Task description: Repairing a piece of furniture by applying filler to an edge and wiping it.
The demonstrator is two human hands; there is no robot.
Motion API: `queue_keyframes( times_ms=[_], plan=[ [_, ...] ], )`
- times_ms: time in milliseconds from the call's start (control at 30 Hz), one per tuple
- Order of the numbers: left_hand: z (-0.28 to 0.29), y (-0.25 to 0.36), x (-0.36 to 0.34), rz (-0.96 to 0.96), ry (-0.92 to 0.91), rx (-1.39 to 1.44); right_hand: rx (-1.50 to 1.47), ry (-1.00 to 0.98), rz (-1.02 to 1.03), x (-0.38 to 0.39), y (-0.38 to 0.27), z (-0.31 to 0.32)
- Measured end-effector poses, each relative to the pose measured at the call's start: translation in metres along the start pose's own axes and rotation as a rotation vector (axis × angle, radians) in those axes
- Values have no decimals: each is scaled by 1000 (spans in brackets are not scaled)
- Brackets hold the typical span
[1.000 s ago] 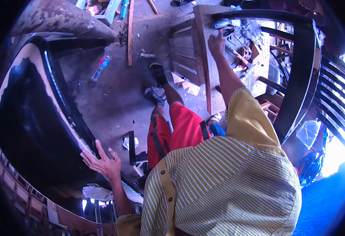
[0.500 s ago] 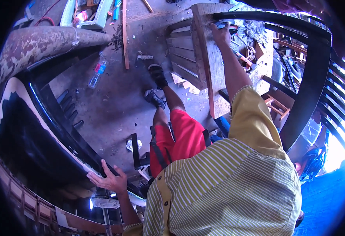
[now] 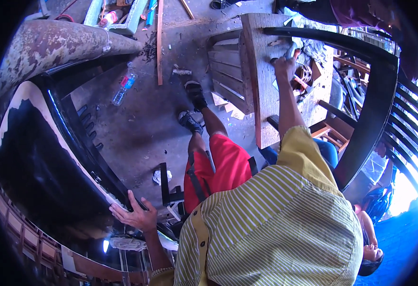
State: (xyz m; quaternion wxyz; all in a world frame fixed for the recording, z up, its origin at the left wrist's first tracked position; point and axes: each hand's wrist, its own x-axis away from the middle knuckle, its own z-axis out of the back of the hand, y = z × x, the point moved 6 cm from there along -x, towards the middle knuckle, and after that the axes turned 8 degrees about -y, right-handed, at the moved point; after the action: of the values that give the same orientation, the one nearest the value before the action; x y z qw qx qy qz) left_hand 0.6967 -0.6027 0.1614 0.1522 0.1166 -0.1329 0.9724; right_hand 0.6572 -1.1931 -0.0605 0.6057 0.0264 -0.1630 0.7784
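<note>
Left hand [image 3: 135,217], fingers spread, presses flat on the black frame's [image 3: 70,133] edge; open floor [image 3: 142,128] lies beyond. Right hand [image 3: 285,66], arm outstretched, closes on a tool [image 3: 292,47] over the bench [image 3: 266,81].

- Lying on the dusty concrete floor [image 3: 137,128]: a clear plastic bottle [image 3: 124,89] with a red label.
- Stretching upright nearby: a thin wooden strip [image 3: 159,43].
- Sitting by the red shorts [image 3: 223,164]: a crumpled white scrap [image 3: 161,177].
- Curving across the upper left: a rusty, peeling pipe [image 3: 51,47].
</note>
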Motion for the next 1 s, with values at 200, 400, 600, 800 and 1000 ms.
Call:
queue_keyframes(
  times_ms=[200,400,600,800,1000],
  plan=[
    [-4,-3,3,12,-18,2,62,-23,-114,38,8,18],
    [-2,1,-4,5,-12,9,161,244,90,17,60,89],
    [2,-4,-1,44,-29,56,12,264,-38,62,42,152],
    [1,-6,-1,11,-15,170,151,279,353,85,78,166],
    [-10,-10,6,-29,180,350,213,144,341,182,34,183]
  ],
)
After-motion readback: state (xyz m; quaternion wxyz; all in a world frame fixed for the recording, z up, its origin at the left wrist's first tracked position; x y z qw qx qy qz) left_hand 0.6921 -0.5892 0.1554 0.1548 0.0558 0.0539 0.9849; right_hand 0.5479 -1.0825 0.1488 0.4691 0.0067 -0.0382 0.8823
